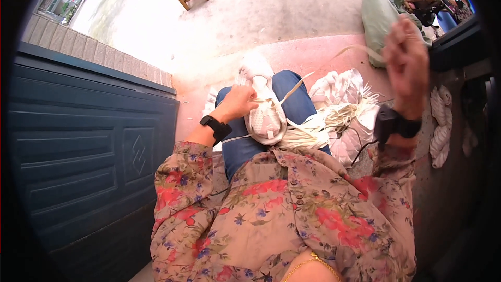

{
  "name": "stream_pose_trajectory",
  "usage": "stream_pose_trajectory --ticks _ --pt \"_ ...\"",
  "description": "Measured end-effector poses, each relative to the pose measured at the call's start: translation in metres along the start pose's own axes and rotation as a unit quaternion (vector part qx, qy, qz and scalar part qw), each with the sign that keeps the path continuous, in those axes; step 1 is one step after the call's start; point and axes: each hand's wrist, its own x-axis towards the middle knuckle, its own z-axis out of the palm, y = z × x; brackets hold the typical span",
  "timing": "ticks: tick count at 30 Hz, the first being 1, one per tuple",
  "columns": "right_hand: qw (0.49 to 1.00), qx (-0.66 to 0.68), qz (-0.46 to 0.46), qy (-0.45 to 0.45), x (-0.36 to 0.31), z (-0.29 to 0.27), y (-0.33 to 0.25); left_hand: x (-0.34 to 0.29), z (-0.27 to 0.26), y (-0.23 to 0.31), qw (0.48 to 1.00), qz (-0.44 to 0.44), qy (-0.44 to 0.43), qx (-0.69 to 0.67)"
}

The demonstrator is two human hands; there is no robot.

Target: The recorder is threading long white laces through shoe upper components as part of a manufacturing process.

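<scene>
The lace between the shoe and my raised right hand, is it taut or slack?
Slack: the pale lace bows in an arc from the shoe toward the blurred right hand.

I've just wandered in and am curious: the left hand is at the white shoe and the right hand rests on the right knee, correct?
Not quite: the head view shows the right hand raised off to the right, away from the right knee. The left hand is at the white shoe.
</scene>
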Motion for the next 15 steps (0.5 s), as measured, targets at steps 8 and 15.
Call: stream_pose_trajectory --ticks 8,15 --pt "0.901 -0.238 0.297 -0.207 -0.064 0.029 0.215 0.006 -0.021 0.011 0.996 -0.062 -0.014 -0.058" --pt "0.845 -0.479 0.162 -0.175 -0.087 0.077 0.253 -0.010 -0.020 -0.009 0.883 -0.188 0.024 -0.430"
